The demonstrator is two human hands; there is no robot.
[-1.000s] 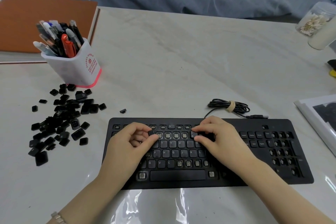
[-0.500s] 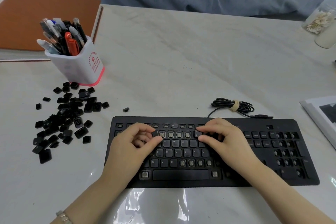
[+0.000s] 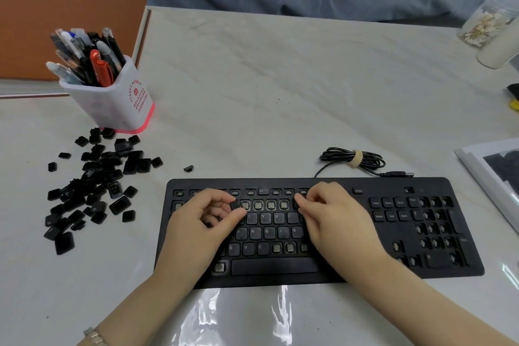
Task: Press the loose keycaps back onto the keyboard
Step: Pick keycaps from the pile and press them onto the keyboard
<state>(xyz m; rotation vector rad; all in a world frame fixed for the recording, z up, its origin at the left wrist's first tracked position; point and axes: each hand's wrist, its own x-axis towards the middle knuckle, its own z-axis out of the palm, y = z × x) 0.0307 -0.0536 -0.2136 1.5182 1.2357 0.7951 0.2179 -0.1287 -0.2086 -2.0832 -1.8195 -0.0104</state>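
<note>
A black keyboard [image 3: 421,270] lies on the pale marble table, with several bare key sockets in its number row and on the number pad. My left hand [image 3: 202,222] is over the keyboard's left side and pinches a small black keycap [image 3: 235,205] between thumb and forefinger, just above the number row. My right hand [image 3: 334,216] rests over the middle of the keyboard with curled fingers, its fingertips pressing on a key at the right end of the number row. A heap of loose black keycaps [image 3: 92,188] lies left of the keyboard.
A white pen holder [image 3: 112,101] full of pens stands behind the keycap heap. The keyboard's coiled cable [image 3: 354,160] lies behind it. An orange folder [image 3: 56,25] is at the far left, a jar [image 3: 486,22] at the far right, papers [image 3: 494,177] at the right edge.
Both hands stay in nearly the same place over the keyboard. The left hand still pinches the keycap; the view has shifted slightly.
</note>
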